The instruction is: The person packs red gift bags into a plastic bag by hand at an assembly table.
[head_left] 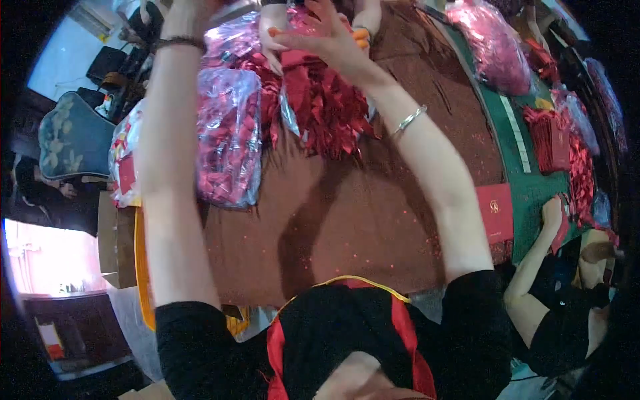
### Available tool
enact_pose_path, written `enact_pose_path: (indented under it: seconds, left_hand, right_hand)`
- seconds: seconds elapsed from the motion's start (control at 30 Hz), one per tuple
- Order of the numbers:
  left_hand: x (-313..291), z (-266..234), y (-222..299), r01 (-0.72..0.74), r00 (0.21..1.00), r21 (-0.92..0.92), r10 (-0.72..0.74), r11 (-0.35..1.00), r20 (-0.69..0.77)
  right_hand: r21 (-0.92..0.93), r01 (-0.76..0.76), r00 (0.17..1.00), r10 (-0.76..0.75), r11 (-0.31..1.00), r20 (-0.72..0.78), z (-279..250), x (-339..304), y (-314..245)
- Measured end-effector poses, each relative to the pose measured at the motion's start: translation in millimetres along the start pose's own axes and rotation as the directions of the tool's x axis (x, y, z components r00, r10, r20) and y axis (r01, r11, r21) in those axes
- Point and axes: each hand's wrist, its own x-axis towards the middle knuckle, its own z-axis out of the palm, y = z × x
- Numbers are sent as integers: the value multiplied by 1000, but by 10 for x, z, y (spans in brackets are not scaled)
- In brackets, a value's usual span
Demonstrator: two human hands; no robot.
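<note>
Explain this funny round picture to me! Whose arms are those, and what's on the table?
No machine here, just a person wearing a head camera. It looks down, so their own arms reach up from the bottom. The brown-covered table holds a clear plastic bag of red things, shiny red strips and a red card. The right hand, fingers spread near the strips, seems to hold nothing. The left hand is mostly cut off at the top, so I can't tell. Another person's hand is there too.
</note>
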Motion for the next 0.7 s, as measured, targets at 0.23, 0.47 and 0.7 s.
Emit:
enact_pose_path:
  seconds: [0.23,0.47,0.7]
  left_hand:
    - [-220,325,-1694,-329,390,373,484,868,-783]
    - [-576,948,-1503,-290,644,73,251,954,-722]
    - [-445,-217,-1088,120,913,554,127,824,-387]
  right_hand:
    - [364,-293,644,464,884,-608,329,96,-223]
    - [229,-126,860,221,965,-461,-470,-26,-184]
    - [-10,-286,933,276,958,-229,-155,206,-483]
